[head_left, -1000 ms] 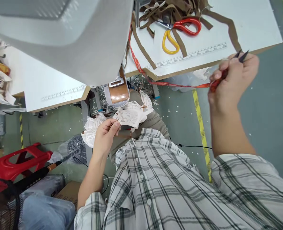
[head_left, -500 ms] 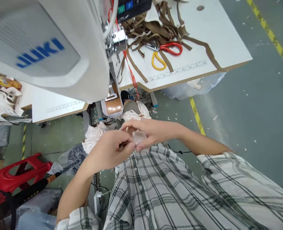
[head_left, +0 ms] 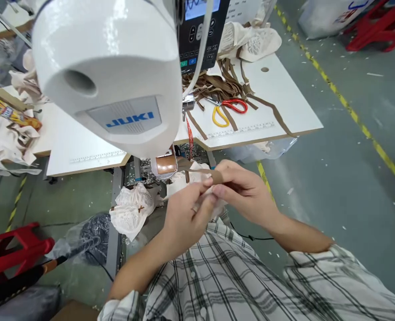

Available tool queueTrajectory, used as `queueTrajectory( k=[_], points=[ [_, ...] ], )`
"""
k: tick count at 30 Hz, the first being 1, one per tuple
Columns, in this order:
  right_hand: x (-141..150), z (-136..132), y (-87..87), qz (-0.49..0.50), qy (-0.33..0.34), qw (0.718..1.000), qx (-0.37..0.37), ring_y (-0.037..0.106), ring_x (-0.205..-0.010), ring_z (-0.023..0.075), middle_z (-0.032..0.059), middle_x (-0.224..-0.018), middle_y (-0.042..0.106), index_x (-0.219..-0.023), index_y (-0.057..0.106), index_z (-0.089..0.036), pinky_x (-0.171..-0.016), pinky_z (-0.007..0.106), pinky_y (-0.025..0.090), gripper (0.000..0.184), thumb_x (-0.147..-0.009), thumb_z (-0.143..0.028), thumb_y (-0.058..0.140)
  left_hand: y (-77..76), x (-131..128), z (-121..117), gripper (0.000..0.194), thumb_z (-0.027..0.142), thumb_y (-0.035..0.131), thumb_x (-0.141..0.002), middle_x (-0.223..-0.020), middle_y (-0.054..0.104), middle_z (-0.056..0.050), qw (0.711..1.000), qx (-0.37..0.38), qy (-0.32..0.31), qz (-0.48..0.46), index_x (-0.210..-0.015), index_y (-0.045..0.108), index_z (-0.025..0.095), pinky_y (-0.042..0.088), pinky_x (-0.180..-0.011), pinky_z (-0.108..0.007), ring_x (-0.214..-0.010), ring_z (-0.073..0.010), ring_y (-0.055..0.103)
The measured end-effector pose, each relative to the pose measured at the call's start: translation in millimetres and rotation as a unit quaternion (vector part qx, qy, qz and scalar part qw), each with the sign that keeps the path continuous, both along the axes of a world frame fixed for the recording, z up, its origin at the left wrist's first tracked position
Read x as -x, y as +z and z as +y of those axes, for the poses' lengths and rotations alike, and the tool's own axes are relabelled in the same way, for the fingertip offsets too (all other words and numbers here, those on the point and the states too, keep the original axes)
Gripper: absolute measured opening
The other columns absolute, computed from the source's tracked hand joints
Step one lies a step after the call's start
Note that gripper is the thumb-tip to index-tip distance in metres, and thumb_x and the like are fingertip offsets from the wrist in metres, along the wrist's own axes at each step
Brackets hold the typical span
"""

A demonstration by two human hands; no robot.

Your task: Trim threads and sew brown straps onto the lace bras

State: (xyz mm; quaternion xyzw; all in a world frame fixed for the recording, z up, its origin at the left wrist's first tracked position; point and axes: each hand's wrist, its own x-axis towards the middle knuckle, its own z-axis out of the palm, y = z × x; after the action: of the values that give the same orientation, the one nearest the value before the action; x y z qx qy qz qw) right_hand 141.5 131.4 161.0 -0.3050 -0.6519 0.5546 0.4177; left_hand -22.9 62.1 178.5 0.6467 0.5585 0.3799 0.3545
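In front of my chest, my left hand (head_left: 189,214) and my right hand (head_left: 247,194) meet, their fingertips pinched on a brown fabric strap (head_left: 216,177) and the white cloth under it. The cloth belongs to a white lace bra (head_left: 199,174) lying across my lap, partly hidden by my hands. A second white lace piece (head_left: 133,209), bunched up, hangs over my left leg. Just beyond my hands is the rounded copper-coloured plate (head_left: 166,165) of the white sewing machine (head_left: 117,89). A red ribbon (head_left: 190,138) dangles beside the machine.
On the white table (head_left: 284,93) lie scissors (head_left: 230,107) with red and yellow handles and a heap of brown straps (head_left: 213,84). White cups (head_left: 260,43) lie behind them. A control panel (head_left: 199,40) stands by the machine. A red stool (head_left: 20,249) is at lower left.
My right hand came in from the far right, where it held small snips on the red ribbon; the snips are out of sight now. Both hands have come together on the strap. The view has tilted up.
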Motion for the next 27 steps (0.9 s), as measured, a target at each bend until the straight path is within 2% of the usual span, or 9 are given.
queueTrajectory(
  k=[2, 5, 7, 10, 13, 17, 21, 24, 27],
  points=[
    [2, -1, -4.3, 0.026, 0.023, 0.997, 0.069, 0.054, -0.071, 0.0122, 0.0007, -0.081, 0.06, -0.097, 0.075, -0.028, -0.061, 0.024, 0.043, 0.015, -0.092, -0.041, 0.068, 1.1, 2, 3, 0.021, 0.03, 0.051, -0.099, -0.074, 0.066, -0.001, 1.0, -0.005, 0.011, 0.011, -0.088, 0.064, 0.019, 0.041, -0.062, -0.025, -0.065, -0.0125, 0.057],
    [14, 6, -15.5, 0.047, 0.064, 0.976, 0.204, 0.046, -0.055, 0.0096, -0.0013, -0.073, 0.058, -0.104, 0.072, -0.026, -0.05, 0.023, 0.037, 0.033, -0.092, -0.055, 0.063, -2.8, 12, 7, 0.022, 0.031, 0.053, -0.099, -0.07, 0.066, 0.001, 1.0, 0.02, 0.017, -0.002, -0.087, 0.068, 0.019, 0.04, -0.058, -0.023, -0.061, -0.0106, 0.055],
    [27, 14, -22.5, 0.032, 0.047, 0.973, 0.225, 0.047, -0.054, 0.0093, -0.0014, -0.07, 0.058, -0.095, 0.072, -0.022, -0.05, 0.023, 0.038, 0.036, -0.089, -0.057, 0.065, -8.7, 21, 10, 0.023, 0.033, 0.055, -0.098, -0.068, 0.065, 0.001, 0.998, 0.036, 0.044, -0.008, -0.086, 0.068, 0.019, 0.039, -0.056, -0.022, -0.058, -0.0097, 0.053],
    [49, 32, -29.2, -0.001, -0.034, 0.985, 0.169, 0.049, -0.055, 0.0104, -0.0019, -0.064, 0.056, -0.082, 0.068, -0.019, -0.054, 0.024, 0.041, 0.035, -0.087, -0.053, 0.068, -17.8, 35, 14, 0.019, 0.036, 0.06, -0.095, -0.064, 0.064, 0.003, 0.992, 0.059, 0.114, -0.014, -0.092, 0.068, 0.019, 0.04, -0.053, -0.021, -0.055, -0.0101, 0.053],
    [66, 53, -33.2, -0.02, -0.06, 0.989, 0.136, 0.043, -0.047, 0.0102, -0.0053, -0.054, 0.047, -0.089, 0.068, -0.019, -0.05, 0.025, 0.036, 0.032, -0.089, -0.051, 0.065, -24.0, 51, 16, 0.023, 0.038, 0.063, -0.093, -0.065, 0.067, 0.003, 0.984, 0.06, 0.168, 0.002, -0.107, 0.067, 0.02, 0.044, -0.054, -0.021, -0.055, -0.0115, 0.059],
    [81, 76, -37.5, -0.032, -0.045, 0.995, 0.079, 0.043, -0.049, 0.0106, -0.0063, -0.053, 0.046, -0.093, 0.066, -0.02, -0.054, 0.025, 0.038, 0.027, -0.092, -0.046, 0.061, -29.2, 70, 18, 0.024, 0.033, 0.059, -0.096, -0.101, 0.079, -0.005, 0.979, -0.014, 0.17, 0.107, -0.113, 0.074, 0.024, 0.053, -0.07, -0.025, -0.081, -0.0169, 0.072],
    [93, 91, -38.7, -0.109, -0.042, 0.993, -0.033, 0.053, -0.067, 0.0145, -0.0002, -0.065, 0.054, -0.076, 0.062, -0.019, -0.067, 0.028, 0.044, 0.026, -0.091, -0.04, 0.058, -30.6, 83, 20, 0.027, 0.031, 0.056, -0.097, -0.112, 0.078, -0.005, 0.977, -0.023, 0.149, 0.151, -0.116, 0.076, 0.027, 0.054, -0.075, -0.027, -0.093, -0.0203, 0.074],
    [99, 99, -39.3, -0.14, -0.054, 0.983, -0.103, 0.058, -0.084, 0.0195, 0.0048, -0.083, 0.061, -0.074, 0.062, -0.019, -0.078, 0.032, 0.048, 0.022, -0.089, -0.035, 0.057, -29.0, 91, 22, 0.029, 0.029, 0.054, -0.099, -0.107, 0.078, -0.005, 0.977, -0.017, 0.132, 0.167, -0.121, 0.073, 0.027, 0.053, -0.072, -0.027, -0.09, -0.0185, 0.072],
    [102, 104, -41.0, -0.144, -0.06, 0.976, -0.154, 0.058, -0.095, 0.0213, 0.0077, -0.099, 0.063, -0.077, 0.063, -0.019, -0.085, 0.034, 0.049, 0.02, -0.089, -0.033, 0.056, -27.5, 88, 22, 0.027, 0.026, 0.054, -0.099, -0.099, 0.073, -0.008, 0.953, -0.087, 0.151, 0.248, -0.116, 0.075, 0.025, 0.049, -0.077, -0.032, -0.09, -0.0203, 0.066]
  ],
)
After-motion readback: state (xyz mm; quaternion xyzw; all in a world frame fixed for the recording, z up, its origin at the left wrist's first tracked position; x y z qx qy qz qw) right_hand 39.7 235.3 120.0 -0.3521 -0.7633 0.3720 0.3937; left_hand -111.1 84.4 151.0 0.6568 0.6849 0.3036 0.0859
